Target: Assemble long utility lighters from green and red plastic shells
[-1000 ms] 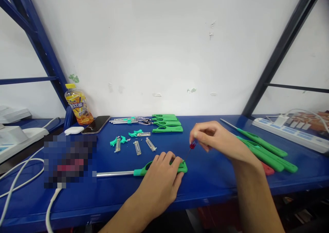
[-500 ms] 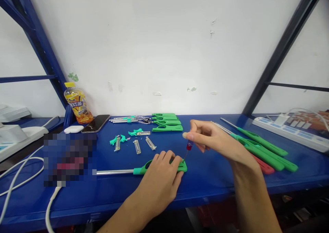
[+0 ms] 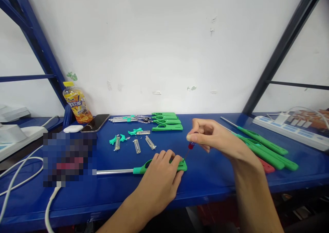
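Observation:
A green long-necked lighter (image 3: 140, 171) lies flat on the blue table, its metal tube pointing left. My left hand (image 3: 164, 171) presses over its handle with the fingers wrapped round it, hiding the middle. In my right hand (image 3: 205, 135) is a small screwdriver (image 3: 190, 146) with a red and clear handle, pinched between thumb and fingers. The screwdriver's tip meets the right end of the lighter's handle at a slant. Beyond my left hand lie several small clear fuel tanks (image 3: 137, 146) and teal plastic triggers (image 3: 136, 132).
Green handle shells (image 3: 167, 127) and metal tubes (image 3: 123, 120) lie near the wall. More green lighters (image 3: 264, 152) and a red one (image 3: 267, 166) lie right, before a power strip (image 3: 288, 133). Left are a drink bottle (image 3: 77, 104), a phone (image 3: 95, 123) and a white cable (image 3: 51, 200).
My right hand and the screwdriver's handle have shifted slightly to the right, so the shaft leans more. The left hand and the lighter have stayed in place.

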Tool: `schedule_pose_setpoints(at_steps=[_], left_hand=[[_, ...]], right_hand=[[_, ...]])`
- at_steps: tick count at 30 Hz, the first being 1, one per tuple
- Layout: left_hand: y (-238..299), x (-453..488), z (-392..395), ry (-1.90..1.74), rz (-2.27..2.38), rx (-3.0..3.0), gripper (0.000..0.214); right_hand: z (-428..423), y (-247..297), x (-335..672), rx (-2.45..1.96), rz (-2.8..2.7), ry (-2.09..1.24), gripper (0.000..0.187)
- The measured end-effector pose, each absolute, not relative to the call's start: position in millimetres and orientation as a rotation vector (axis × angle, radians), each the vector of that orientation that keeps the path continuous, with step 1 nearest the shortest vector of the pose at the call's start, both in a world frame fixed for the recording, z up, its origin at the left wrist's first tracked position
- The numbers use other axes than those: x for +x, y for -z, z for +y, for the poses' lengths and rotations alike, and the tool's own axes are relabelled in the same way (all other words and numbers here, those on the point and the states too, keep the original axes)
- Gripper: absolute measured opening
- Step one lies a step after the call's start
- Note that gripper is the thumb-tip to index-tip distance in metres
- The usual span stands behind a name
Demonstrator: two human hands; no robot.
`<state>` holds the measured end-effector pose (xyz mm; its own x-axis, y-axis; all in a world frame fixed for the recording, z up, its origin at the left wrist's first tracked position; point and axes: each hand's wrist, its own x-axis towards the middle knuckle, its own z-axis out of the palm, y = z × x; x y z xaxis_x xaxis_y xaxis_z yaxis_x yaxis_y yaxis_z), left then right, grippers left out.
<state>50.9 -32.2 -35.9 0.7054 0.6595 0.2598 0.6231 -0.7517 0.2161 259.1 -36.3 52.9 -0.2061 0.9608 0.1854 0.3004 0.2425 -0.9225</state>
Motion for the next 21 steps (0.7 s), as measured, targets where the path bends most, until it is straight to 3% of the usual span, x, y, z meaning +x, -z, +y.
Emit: schedule_pose_setpoints(at_steps=[2, 7, 13, 21], left_hand=[[37, 51, -31, -0.499, 1.051, 2.792, 0.022], [40, 52, -30, -0.514, 1.043, 2.781, 0.021], [40, 51, -30, -0.502, 1.043, 2.787, 0.023], [36, 52, -33, -0.478, 1.067, 2.803, 0.023]], right_hand=[[-35, -52, 256, -1.19, -1.646, -0.965, 0.049], [-34, -50, 259, -1.184, -1.769, -0.96, 0.03], [-37, -51, 267, -1.086, -1.86, -1.073, 0.049], [-32, -48, 255, -1.118, -1.783, -1.121, 0.039]])
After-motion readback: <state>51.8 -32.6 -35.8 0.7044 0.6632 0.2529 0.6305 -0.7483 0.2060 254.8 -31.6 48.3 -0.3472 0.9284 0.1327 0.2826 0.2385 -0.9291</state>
